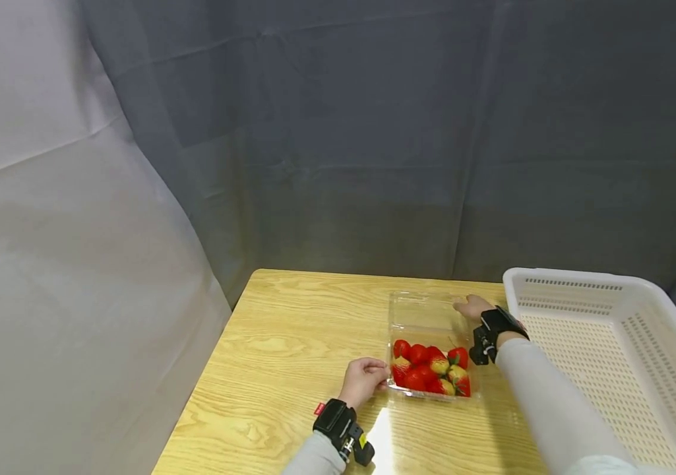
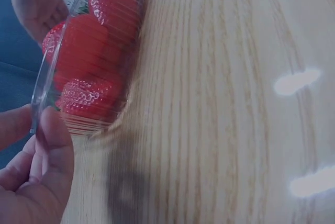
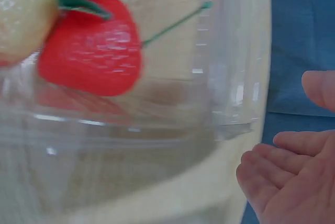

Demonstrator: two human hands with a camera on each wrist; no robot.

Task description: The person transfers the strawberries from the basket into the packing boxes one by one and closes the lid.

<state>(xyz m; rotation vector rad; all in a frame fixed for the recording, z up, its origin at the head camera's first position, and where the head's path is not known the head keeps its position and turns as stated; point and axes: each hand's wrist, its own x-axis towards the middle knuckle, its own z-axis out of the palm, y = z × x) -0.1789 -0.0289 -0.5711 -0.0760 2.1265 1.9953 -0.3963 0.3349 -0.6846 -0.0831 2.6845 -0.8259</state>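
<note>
A clear plastic box (image 1: pixel 409 394) holds several strawberries (image 1: pixel 423 377), red and partly pale yellow. Its see-through lid (image 1: pixel 421 310) extends toward the far side of the table. At the near left corner of the box, my left hand (image 1: pixel 363 379) pinches the rim; in the left wrist view, the thumb and fingers (image 2: pixel 55 135) sit on either side of that thin edge. My right hand (image 1: pixel 473 306) is at the right side of the lid, palm and extended fingers (image 3: pixel 267 174) showing in the right wrist view, with nothing gripped.
A large white plastic basket (image 1: pixel 649 290) with slotted walls stands to the right, near my right forearm. The wooden table (image 1: pixel 272 336) runs left of the box. A dark grey cloth (image 1: pixel 361 145) hangs behind, and a light cloth (image 1: pixel 76 264) hangs at the left.
</note>
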